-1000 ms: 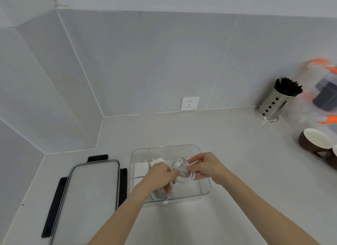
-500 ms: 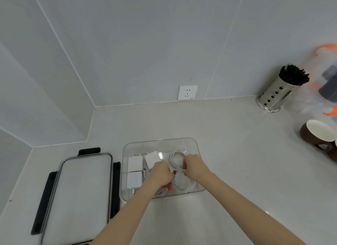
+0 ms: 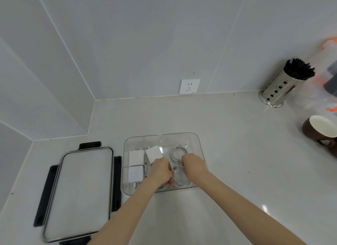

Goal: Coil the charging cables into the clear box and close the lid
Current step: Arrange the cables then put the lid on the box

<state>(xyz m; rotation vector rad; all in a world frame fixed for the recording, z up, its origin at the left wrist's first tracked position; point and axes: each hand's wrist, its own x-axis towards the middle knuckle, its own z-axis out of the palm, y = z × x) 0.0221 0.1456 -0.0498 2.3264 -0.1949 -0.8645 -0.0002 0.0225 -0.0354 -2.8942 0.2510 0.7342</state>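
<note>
The clear box (image 3: 193,135) stands open on the counter in front of me. Inside it lie three white charger bricks (image 3: 135,157) on the left and a coiled white cable (image 3: 177,150) at the back right. A second white cable coil (image 3: 180,181) sits at the front right of the box. My left hand (image 3: 160,171) and my right hand (image 3: 194,164) are both down in the box, fingers closed on this front coil. The clear lid (image 3: 80,188) with black clips lies flat on the counter left of the box.
A steel holder with black sticks (image 3: 280,88) stands at the back right by the wall. A brown mug (image 3: 317,130) and a clear orange-trimmed container (image 3: 328,77) sit at the right edge. A wall socket (image 3: 189,86) is behind the box.
Both hands have lowered with the cable coil from above the box down to its front right floor. The view has tilted a little downward.
</note>
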